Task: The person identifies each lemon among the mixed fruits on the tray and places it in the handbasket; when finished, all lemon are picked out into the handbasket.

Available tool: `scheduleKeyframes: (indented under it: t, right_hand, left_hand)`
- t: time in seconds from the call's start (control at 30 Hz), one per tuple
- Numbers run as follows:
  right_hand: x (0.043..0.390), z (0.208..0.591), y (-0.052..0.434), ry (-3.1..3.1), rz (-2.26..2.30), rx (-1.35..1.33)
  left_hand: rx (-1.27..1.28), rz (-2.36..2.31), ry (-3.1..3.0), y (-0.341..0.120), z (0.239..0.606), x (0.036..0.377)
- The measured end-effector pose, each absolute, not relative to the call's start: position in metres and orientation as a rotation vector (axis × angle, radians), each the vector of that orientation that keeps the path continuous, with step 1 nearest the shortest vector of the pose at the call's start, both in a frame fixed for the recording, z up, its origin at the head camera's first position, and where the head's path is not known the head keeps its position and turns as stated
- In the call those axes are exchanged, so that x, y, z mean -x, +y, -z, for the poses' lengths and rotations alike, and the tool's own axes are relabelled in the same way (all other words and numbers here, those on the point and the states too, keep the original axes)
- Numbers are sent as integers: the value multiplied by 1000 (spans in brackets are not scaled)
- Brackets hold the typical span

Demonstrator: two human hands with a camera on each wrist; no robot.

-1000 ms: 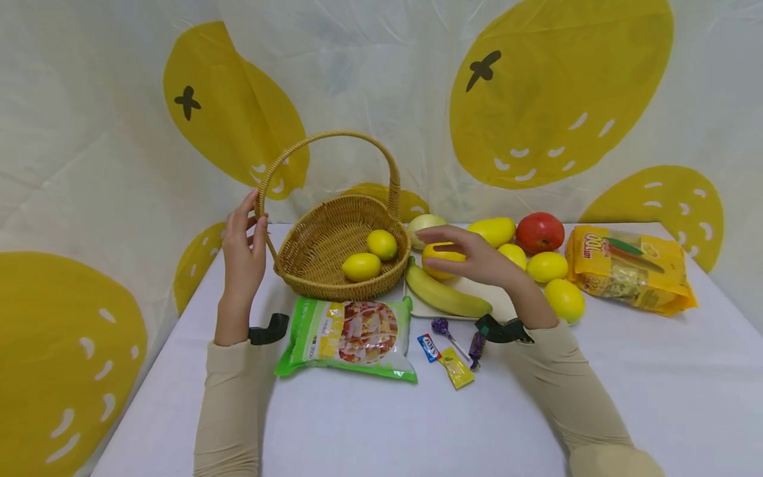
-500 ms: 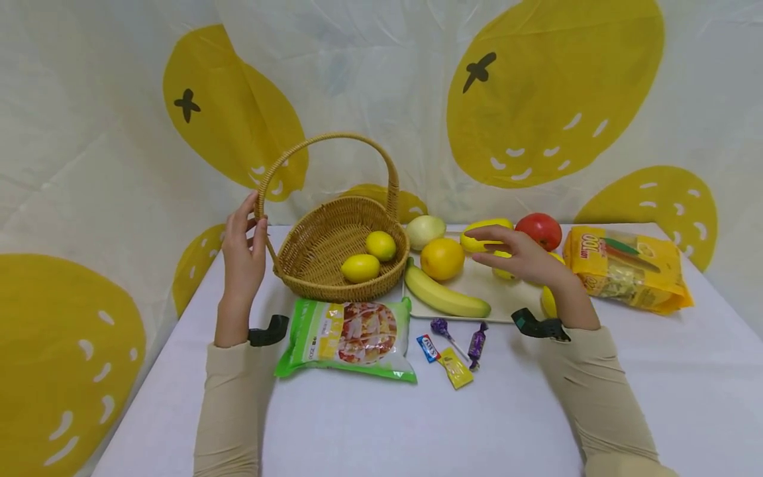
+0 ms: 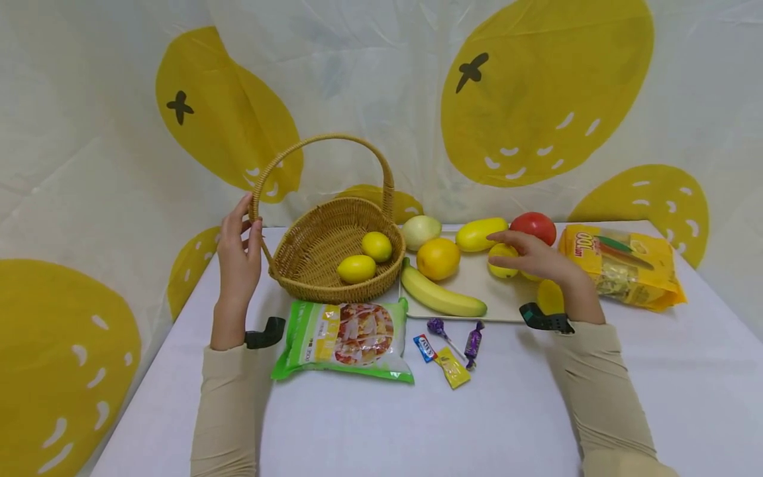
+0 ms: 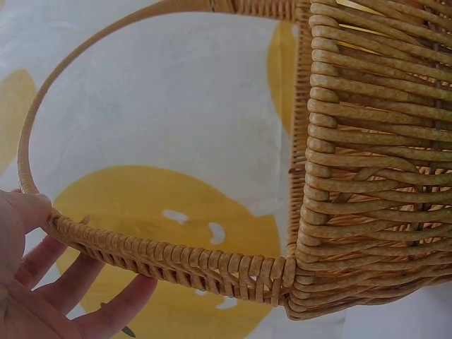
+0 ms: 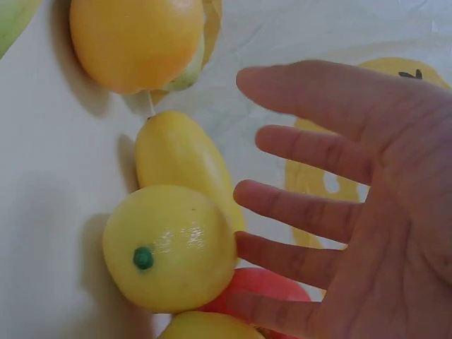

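Basket [image 3: 334, 255] (left hand [image 3: 238, 255] on handle) holds two lemons [image 3: 366, 258].

The basket [image 3: 336, 255] is woven wicker, ribbed and matt — its handle [image 4: 176, 261] wrapped in the same cane. The lemon [image 5: 169, 247] looks smooth, faintly glossy, plastic-like. At 6 o'clock of the basket lies a shiny plastic snack bag [image 3: 346, 334]; the tablecloth [image 3: 477, 424] is matt — plain white.

The orange [image 3: 438, 258] and banana [image 3: 442, 298] stand between the right hand [image 3: 533, 255] and the seemingly half-empty basket [image 3: 310, 278].
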State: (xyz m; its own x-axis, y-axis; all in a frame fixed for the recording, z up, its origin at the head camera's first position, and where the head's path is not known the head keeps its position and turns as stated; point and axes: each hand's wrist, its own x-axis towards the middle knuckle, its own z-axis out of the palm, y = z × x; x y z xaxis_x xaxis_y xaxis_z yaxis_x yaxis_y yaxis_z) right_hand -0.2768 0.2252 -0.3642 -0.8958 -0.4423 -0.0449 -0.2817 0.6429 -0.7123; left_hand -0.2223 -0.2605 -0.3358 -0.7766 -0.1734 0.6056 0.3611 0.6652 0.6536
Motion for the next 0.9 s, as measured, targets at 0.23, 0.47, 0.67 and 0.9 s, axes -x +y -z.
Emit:
scheduleKeyframes:
  t: [0.23, 0.47, 0.67, 0.9]
  right_hand:
    - [281, 376, 222, 2629, 1019, 572]
    - [284, 385, 217, 2558, 956, 610]
    - [284, 390, 212, 2508, 959, 682]
    - [286, 395, 211, 2535, 973, 692]
  left_hand:
    - [120, 1064, -2239, -261, 337, 223]
    - [117, 1063, -2238, -261, 336, 224]
    - [124, 1071, -2236, -261, 337, 225]
    - [121, 1069, -2242, -261, 337, 223]
